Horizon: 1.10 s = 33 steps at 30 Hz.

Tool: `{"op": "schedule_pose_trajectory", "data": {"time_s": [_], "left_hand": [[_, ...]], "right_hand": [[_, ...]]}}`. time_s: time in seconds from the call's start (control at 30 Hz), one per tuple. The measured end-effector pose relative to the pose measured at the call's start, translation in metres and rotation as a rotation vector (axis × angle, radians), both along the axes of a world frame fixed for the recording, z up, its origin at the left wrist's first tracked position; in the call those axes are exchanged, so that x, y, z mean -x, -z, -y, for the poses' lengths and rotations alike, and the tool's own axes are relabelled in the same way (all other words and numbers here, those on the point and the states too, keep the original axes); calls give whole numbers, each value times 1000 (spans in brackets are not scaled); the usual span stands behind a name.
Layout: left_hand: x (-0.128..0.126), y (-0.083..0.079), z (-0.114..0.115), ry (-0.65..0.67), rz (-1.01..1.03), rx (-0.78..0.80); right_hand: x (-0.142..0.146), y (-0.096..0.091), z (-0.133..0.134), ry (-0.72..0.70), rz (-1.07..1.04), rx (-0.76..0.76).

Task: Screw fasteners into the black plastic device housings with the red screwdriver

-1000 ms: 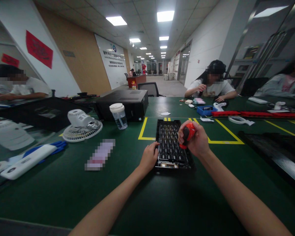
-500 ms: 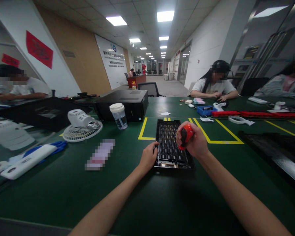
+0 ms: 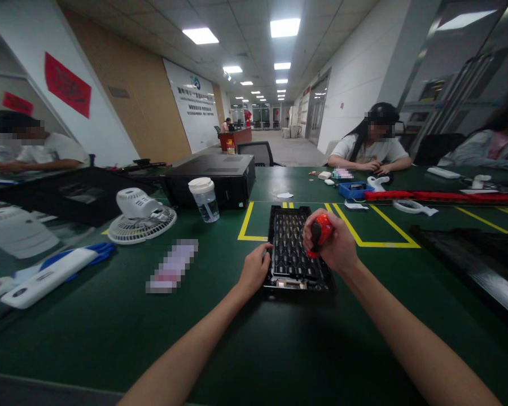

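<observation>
A black rectangular plastic case (image 3: 291,248) lies on the green table, with rows of glossy dark cells inside. A strip with metal-coloured parts runs along its near end. My left hand (image 3: 256,266) is closed on the case's left edge, thumb on top. Above the right side of the case, my right hand (image 3: 336,239) wraps round the red and black handle of a screwdriver (image 3: 320,232), its butt facing me. The shaft and tip are hidden below the fist, so I cannot tell whether it touches a screw.
To the left are a white fan (image 3: 141,217), a lidded cup (image 3: 205,200), a black computer case (image 3: 220,175) and a white handheld device (image 3: 48,279). A dark panel (image 3: 478,265) lies at right. Beyond sit a blue tray (image 3: 353,190) and a co-worker (image 3: 376,141).
My hands, the screwdriver and the black case stay practically where they were. Across the table, the co-worker's hands have shifted slightly.
</observation>
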<state>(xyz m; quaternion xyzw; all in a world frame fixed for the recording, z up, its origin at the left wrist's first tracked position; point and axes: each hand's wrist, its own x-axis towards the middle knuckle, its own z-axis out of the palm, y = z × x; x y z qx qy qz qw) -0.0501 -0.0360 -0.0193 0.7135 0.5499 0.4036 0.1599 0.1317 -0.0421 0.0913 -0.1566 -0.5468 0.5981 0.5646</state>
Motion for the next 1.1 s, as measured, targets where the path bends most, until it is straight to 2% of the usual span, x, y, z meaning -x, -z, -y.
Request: {"op": "schedule_pose_trajectory", "data": {"time_s": [0.47,1.1], "left_hand": [[5,7,-7,29,1,-35],[5,11,-9,34,-13,-49]], "right_hand": [[2,1,-2,19,106,-12],[-3,2,-5,-30,65,-80]]}}
